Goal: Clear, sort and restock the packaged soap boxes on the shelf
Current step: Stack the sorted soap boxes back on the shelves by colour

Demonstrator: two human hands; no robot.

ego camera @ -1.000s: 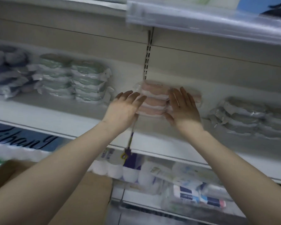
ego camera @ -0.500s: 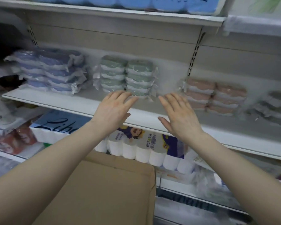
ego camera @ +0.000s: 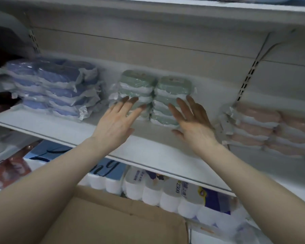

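At the very bottom of the frame, closest to the camera, sits a brown cardboard box (ego camera: 113,224). Right behind it there's a row of white toilet paper rolls (ego camera: 167,198) in plastic wrap, tucked under the white shelf (ego camera: 63,131) that runs across the middle of the frame.

Both bare forearms reach up over that shelf's front edge. The left hand (ego camera: 113,124) and the right hand (ego camera: 195,123) are both open, with straight, spread fingers and nothing held. The left fingertips overlap the left green stack and the right fingers overlap the lower part of the right green stack. It's a bit blurry, so I can't tell if they're actually touching the packs or just in front of them.

The soap itself is further back on the same shelf, all in clear wrap. Two green soap stacks (ego camera: 156,88) stand side by side at center, a messier blue soap pile (ego camera: 56,85) is at center left, and the pink soap stacks (ego camera: 264,127) are at center right, set apart from the green ones. Behind all that is the beige back panel (ego camera: 148,55), and another shelf (ego camera: 165,7) crosses the top of the frame.
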